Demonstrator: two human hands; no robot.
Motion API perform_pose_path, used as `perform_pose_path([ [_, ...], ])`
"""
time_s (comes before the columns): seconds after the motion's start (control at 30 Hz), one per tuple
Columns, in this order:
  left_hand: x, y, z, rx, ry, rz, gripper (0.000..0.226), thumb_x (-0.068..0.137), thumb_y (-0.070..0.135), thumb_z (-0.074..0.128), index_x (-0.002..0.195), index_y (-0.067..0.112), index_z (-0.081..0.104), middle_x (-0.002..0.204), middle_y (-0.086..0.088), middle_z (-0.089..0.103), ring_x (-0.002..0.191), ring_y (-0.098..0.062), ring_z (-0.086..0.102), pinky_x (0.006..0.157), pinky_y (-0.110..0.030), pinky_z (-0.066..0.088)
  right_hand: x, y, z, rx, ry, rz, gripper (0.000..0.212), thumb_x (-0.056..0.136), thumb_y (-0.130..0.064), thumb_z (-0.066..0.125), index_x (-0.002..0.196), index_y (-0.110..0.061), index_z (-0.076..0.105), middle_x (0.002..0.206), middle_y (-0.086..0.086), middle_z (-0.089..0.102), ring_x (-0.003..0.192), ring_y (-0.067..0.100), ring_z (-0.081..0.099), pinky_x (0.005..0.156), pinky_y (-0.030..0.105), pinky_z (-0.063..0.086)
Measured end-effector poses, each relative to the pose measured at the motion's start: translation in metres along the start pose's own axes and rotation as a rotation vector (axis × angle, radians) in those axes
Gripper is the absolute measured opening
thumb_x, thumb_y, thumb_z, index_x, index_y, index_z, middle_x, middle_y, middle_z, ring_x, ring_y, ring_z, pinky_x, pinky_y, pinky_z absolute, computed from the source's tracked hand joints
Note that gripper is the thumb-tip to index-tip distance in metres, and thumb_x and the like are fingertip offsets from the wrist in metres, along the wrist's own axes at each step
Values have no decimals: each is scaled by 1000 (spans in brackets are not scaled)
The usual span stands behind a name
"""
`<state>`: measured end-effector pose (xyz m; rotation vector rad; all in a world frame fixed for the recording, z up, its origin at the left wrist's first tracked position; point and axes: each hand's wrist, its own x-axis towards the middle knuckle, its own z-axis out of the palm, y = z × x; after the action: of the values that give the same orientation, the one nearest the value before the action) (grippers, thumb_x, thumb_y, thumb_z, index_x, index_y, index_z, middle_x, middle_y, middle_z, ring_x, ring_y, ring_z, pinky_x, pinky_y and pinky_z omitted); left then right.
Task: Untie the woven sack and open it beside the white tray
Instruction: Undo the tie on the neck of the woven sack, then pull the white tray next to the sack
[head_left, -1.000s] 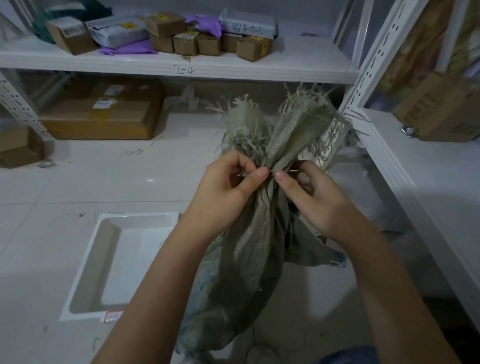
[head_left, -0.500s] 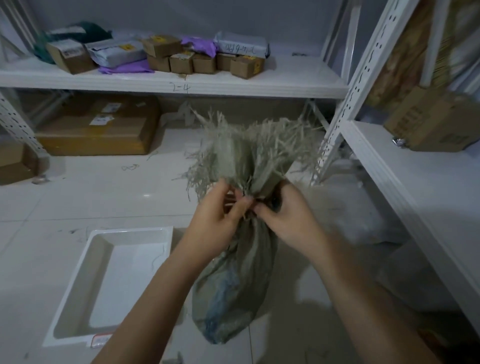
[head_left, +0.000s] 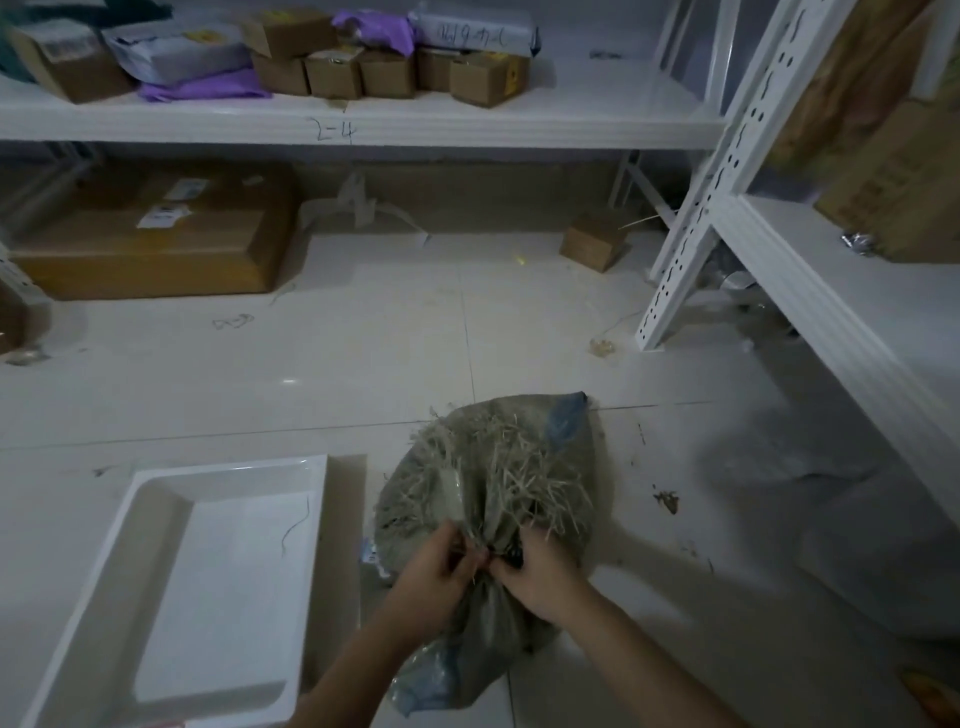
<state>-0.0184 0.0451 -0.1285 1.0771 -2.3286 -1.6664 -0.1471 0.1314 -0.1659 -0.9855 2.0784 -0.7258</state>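
Sack (head_left: 488, 499) lies on the floor (head_left: 363, 353), just right of the tray (head_left: 156, 519), with a strip of bare tile between them. Grey-green woven fabric, a blue patch at its far edge; the frayed mouth fans out away from the person in a tuft of loose pale strands.

Neck of the sack is gathered into a tight waist, still bunched. Both hands meet at that waist. Left hand (head_left: 434, 574) comes in from the lower left, fingers curled, pinching the gathered fabric. Right hand (head_left: 540, 577) comes in from the lower right, fingertips pressed into the same point, where something small and dark shows. The two grips almost touch. The tie itself cannot be made out between the fingers.

Frayed mouth and most of the sack lie beyond the grip, farther from the person; a smaller crumpled part with blue print trails back under the forearms toward the camera.

Tray is white, shallow, with one thin dark thread in it.

Shelf (head_left: 467, 124) behind carries small boxes and is marked "2-4".
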Motion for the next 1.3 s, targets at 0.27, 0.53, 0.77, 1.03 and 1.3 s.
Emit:
perform_pose_path([
  [0.27, 14, -21, 16, 138, -6, -96, 13, 93, 25, 54, 103, 17, 54, 99, 1, 63, 95, -15, 60, 81, -26, 47, 3, 29, 22, 138, -63, 125, 55, 80, -41, 64, 130, -21, 51, 130, -4, 60, 123, 15, 53, 106, 35, 43],
  [0.53, -9, 21, -41, -70, 423, -72, 21, 92, 32, 53, 77, 18, 50, 79, -4, 64, 76, -21, 62, 65, -33, 49, -9, 0, -20, 166, 99, 213, 50, 76, -38, 73, 116, -14, 54, 115, 2, 64, 111, 22, 60, 97, 40, 50],
  [0.77, -50, 96, -91, -320, 873, 34, 22, 91, 25, 58, 74, 12, 55, 75, -3, 55, 70, -17, 50, 65, -28, 38, -58, -103, -72, -173, 447, -6, 17, 92, -27, 53, 84, -12, 56, 84, 4, 60, 74, 20, 59, 62, 29, 44],
  [1.03, -78, 145, -109, -1109, 768, -91, 23, 92, 27, 57, 80, 9, 52, 69, -5, 53, 59, -14, 51, 56, -20, 47, -82, -215, -70, 800, -378, 335, 46, 97, -46, 42, 102, -5, 61, 86, 9, 70, 77, 20, 66, 78, 30, 54],
  [1.3, -84, 108, -110, -897, 674, -188, 15, 88, 16, 63, 75, 10, 58, 82, -10, 58, 73, -23, 60, 46, -17, 51, -65, -231, -43, 749, 60, 271, 21, 94, -10, 54, 74, -8, 59, 67, 7, 63, 53, 12, 55, 50, 21, 48],
])
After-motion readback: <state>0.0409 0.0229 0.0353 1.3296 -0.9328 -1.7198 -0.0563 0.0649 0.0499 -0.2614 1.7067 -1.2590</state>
